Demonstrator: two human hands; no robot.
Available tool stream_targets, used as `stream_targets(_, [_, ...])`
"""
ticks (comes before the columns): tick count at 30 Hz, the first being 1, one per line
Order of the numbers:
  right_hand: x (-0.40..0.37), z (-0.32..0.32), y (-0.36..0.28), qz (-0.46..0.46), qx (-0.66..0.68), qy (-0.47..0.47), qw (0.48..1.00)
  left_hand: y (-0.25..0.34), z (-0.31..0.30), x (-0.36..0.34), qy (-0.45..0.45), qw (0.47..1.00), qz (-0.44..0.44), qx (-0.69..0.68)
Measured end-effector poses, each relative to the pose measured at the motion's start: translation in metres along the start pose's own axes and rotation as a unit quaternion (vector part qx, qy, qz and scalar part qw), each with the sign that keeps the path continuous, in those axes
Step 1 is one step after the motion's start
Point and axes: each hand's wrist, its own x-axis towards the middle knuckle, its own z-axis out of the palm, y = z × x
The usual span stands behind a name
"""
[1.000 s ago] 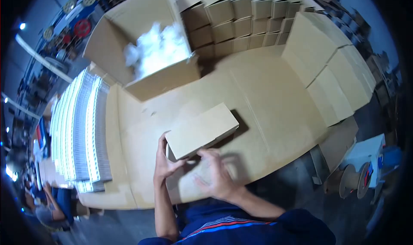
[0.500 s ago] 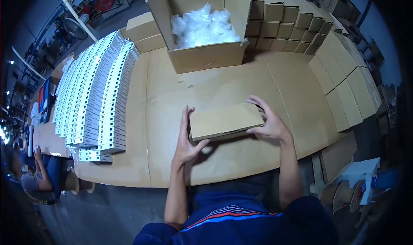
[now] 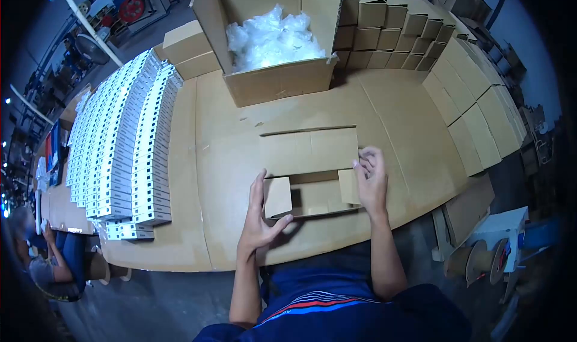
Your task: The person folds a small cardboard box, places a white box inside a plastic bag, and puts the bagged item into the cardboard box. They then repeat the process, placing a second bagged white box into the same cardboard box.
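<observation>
A small brown cardboard box [image 3: 318, 198] rests on the cardboard-covered table in front of me. Its lid [image 3: 309, 149] is folded back away from me, and two side flaps lie over the ends of the opening. Inside, the part that shows holds nothing. My left hand [image 3: 259, 222] grips the box's left end, with the thumb along the near edge and the fingers along the side. My right hand [image 3: 371, 183] is closed around the right end, its thumb at the hinge corner of the lid and its fingers curled beside it.
Ahead stands a large open carton [image 3: 282, 89] filled with clear plastic bags [image 3: 273, 38]. Rows of white printed boxes [image 3: 114, 143] are stacked at left. Brown boxes [image 3: 384, 38] are piled at the back right and along the right edge [image 3: 475, 119]. Another person [image 3: 54, 258] sits at far left.
The box's lid has swung up and back, baring the inside and the side flaps. My right hand has shifted slightly toward the hinge corner. The camera view has moved a little.
</observation>
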Motion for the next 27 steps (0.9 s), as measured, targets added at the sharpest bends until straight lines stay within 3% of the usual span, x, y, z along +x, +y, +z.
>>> stream_targets(3, [-0.007,-0.011,-0.006,-0.091,-0.262,-0.103,0.955,0.014,0.006,0.003,0.016,0.995,0.014,0.093])
stream_targets(6, [-0.02,-0.002,-0.045,-0.075,-0.242,-0.132,0.958,0.014,0.019,0.01,0.058,0.993,-0.007,0.104])
stream_targets(7, [-0.019,0.0,-0.044,-0.017,-0.208,-0.148,0.967,0.014,0.02,0.015,0.068,0.993,-0.011,0.097])
stream_targets(11, [0.013,0.006,-0.03,-0.074,-0.217,-0.147,0.962,0.009,0.025,0.046,0.111,0.988,-0.001,0.106])
stream_targets(20, [0.17,0.041,0.018,-0.178,-0.169,-0.138,0.96,-0.052,0.032,0.183,0.196,0.973,0.068,0.101])
stream_targets(24, [0.202,0.054,0.026,-0.148,-0.128,-0.137,0.971,-0.062,0.027,0.216,0.2,0.972,0.073,0.103])
stream_targets(27, [0.202,0.061,0.029,-0.153,-0.168,-0.067,0.971,-0.053,0.023,0.221,0.201,0.97,0.069,0.118])
